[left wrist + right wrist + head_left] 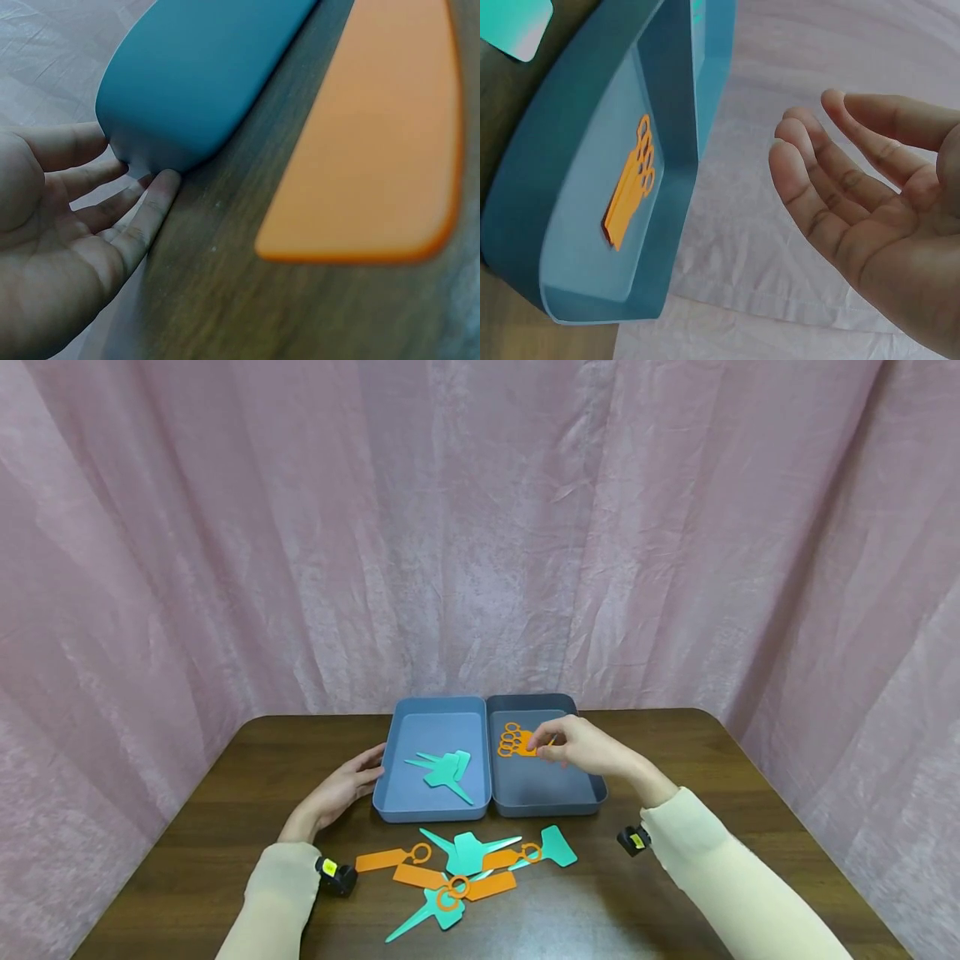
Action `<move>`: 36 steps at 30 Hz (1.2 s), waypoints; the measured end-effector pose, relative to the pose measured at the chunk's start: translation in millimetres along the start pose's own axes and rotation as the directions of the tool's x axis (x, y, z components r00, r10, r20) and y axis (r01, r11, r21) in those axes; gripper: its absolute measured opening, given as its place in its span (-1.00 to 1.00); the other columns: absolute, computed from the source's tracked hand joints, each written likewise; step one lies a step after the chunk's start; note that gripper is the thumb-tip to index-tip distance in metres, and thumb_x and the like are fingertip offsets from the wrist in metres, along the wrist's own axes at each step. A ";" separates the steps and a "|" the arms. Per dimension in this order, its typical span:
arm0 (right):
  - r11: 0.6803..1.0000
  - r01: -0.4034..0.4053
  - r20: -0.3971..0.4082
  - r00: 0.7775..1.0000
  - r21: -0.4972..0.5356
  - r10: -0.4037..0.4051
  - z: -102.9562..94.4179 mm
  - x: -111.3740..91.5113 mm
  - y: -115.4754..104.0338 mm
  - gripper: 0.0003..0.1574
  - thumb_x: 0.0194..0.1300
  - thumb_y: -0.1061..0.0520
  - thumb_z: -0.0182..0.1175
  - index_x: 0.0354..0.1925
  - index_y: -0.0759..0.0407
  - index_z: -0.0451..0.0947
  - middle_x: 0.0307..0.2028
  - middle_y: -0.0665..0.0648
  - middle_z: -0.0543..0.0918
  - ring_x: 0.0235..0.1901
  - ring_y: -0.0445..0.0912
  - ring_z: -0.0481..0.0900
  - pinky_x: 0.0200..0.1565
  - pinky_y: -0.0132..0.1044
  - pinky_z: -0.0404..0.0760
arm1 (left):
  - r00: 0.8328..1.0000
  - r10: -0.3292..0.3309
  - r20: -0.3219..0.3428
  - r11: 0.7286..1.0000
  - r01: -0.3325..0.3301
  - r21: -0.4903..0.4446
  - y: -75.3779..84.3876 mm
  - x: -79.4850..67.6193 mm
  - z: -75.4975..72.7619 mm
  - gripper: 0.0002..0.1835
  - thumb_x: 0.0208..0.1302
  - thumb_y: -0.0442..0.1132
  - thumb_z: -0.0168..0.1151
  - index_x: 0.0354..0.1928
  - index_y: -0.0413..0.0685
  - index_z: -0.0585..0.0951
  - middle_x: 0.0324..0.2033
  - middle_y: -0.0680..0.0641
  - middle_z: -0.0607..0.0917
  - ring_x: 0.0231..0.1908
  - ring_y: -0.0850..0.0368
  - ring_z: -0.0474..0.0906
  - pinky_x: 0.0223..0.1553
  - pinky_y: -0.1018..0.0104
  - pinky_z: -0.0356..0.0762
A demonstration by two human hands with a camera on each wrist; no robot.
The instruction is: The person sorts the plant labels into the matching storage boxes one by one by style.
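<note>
My left hand [339,790] rests against the left wall of the blue-grey tray [431,714], its fingers fairly straight on the outer corner in the left wrist view. Several green T-shaped plant labels [447,768] with pointed stems lie inside that tray. Over the darker grey tray [543,797] hovers my right hand [588,746], fingers loosely bent and holding nothing in the right wrist view. Below it lies a stack of orange ring-ended tags [628,191] on the tray floor, partly hidden by the hand in the head view.
In front of the trays, a mixed heap of orange ring-ended tags [491,886] and green labels [467,853] lies on the wooden table [615,902]. Another green label [558,847] sits at the heap's right. A pink curtain [480,527] hangs behind the table.
</note>
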State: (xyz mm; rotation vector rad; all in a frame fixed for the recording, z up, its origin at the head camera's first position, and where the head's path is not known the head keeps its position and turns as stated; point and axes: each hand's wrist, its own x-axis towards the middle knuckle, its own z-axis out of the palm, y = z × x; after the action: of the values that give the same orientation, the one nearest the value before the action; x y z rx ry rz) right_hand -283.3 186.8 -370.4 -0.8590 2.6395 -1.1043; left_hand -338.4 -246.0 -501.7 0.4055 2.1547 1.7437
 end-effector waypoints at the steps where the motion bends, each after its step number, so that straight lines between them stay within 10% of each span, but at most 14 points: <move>1: 1.000 0.003 0.004 1.000 0.005 -0.003 1.9 -1.0 0.7 -0.81 0.49 0.26 0.20 -0.02 0.27 0.70 -0.20 0.08 0.72 -0.25 0.03 0.62 -0.25 -0.08 0.71 | 1.000 0.003 0.003 1.000 -0.003 0.000 0.5 -0.3 0.0 -0.33 0.71 -0.24 -0.14 0.68 -0.12 -0.10 0.62 -0.32 -0.04 0.55 -0.31 0.07 0.54 -0.20 0.09; 16: 0.994 0.041 0.097 0.994 0.106 -0.051 36.1 -21.0 6.1 -0.82 0.52 0.22 0.20 -0.03 0.22 0.70 -0.16 0.18 0.74 -0.16 0.19 0.65 -0.15 0.12 0.74 | 1.000 0.012 0.004 1.000 -0.012 0.003 1.7 0.2 0.9 -0.34 0.71 -0.25 -0.15 0.68 -0.13 -0.10 0.62 -0.33 -0.03 0.55 -0.31 0.07 0.54 -0.20 0.11; 36: 0.989 0.000 0.145 0.989 0.145 -0.021 75.9 -34.8 24.8 -0.80 0.49 0.22 0.23 -0.02 0.28 0.70 -0.12 0.23 0.77 -0.11 -0.03 0.68 -0.08 -0.34 0.65 | 1.000 0.000 -0.011 1.000 0.000 0.001 1.1 1.7 1.4 -0.34 0.70 -0.26 -0.15 0.68 -0.14 -0.09 0.61 -0.33 -0.01 0.55 -0.31 0.07 0.54 -0.20 0.09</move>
State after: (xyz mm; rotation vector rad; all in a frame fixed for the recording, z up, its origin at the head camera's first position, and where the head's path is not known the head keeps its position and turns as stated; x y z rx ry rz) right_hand -239.4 174.4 -444.5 -0.8893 2.4064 -1.1712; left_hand -339.3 -243.8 -501.0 0.3965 2.1636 1.7490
